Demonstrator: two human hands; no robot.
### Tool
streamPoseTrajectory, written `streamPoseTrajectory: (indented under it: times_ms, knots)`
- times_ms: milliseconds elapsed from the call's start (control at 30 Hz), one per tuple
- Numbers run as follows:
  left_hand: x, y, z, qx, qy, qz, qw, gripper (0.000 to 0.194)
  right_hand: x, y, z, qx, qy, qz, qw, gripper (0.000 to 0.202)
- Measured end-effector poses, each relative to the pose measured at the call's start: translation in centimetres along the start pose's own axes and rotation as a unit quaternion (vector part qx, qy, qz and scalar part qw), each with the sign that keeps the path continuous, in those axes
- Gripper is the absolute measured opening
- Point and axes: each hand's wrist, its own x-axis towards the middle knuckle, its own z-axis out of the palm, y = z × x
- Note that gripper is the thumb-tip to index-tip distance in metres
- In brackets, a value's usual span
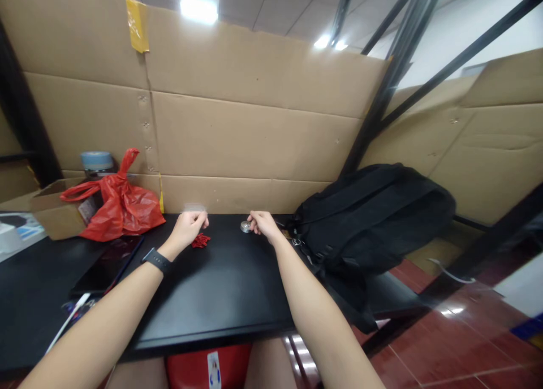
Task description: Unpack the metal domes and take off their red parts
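My right hand [263,225] has its fingers closed at the right edge of a small round silver tin [245,227] on the black table. My left hand [190,228] is curled closed above the tabletop, with a dark watch on its wrist. What its fingers hold, if anything, is hidden. Just right of and below that hand lies a small heap of thin red pieces [200,240], too small to name exactly. Behind the left hand, a clear plastic item [194,207] shows in part near the cardboard.
A cardboard wall [254,134] stands behind the black table [220,298]. On the left are a knotted red plastic bag [123,205], a cardboard box [59,214], a blue-lidded container [97,160] and a dark phone or tablet [106,264]. A black backpack [382,219] fills the right side.
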Motion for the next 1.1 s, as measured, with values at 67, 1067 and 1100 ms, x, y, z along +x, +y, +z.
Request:
streamPoseTrajectory:
  times_ms: [67, 1067, 1100]
  knots:
    - [-0.1, 0.1, 0.0, 0.008, -0.017, 0.005, 1.0, 0.043, 0.0, 0.0, 0.0, -0.002, 0.0, 0.002, 1.0, 0.033]
    - [0.2, -1.0, -0.8, 0.021, -0.025, -0.029, 0.999, 0.035, -0.1, 0.1, -0.1, -0.012, -0.016, 0.002, 1.0, 0.034]
    - [0.3, -1.1, -0.7, 0.0, -0.026, -0.027, 0.999, 0.036, -0.1, 0.1, -0.1, -0.012, -0.016, 0.002, 1.0, 0.034]
